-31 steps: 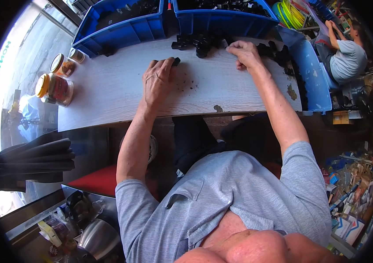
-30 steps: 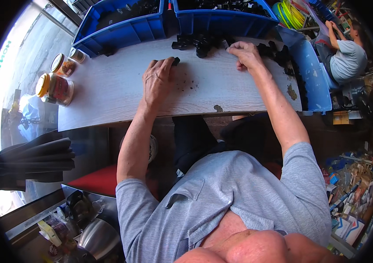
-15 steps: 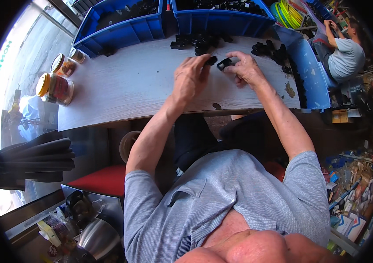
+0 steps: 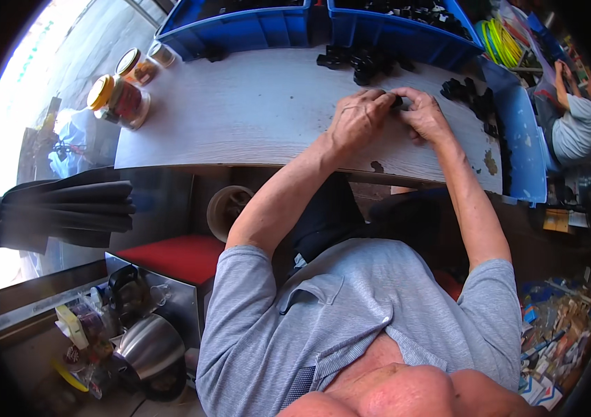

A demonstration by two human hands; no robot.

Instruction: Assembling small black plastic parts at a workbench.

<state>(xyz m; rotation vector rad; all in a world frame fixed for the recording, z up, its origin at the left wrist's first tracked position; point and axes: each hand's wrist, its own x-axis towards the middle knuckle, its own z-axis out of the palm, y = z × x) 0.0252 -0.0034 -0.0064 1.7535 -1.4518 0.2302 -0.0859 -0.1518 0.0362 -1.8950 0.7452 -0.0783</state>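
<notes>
Over the white wood-grain table, my two hands meet around a small black plastic part. My left hand is closed, its thumb and fingertips pinching the part from the left. From the right, my right hand holds the same part between thumb and forefinger, its other fingers curled. Fingers cover most of it, so whether it is one piece or two pressed together cannot be seen. Just beyond my hands lies a pile of similar black parts. Another black heap sits to the right.
Two blue bins of black parts stand along the far edge. A pale blue tub is at the table's right end. Lidded jars stand at left. A person sits beyond the tub. A metal kettle is lower left.
My hands, apart before with a black piece in each, have come together at the fingertips. The whole view has shifted, so the table and bins sit further right and higher.
</notes>
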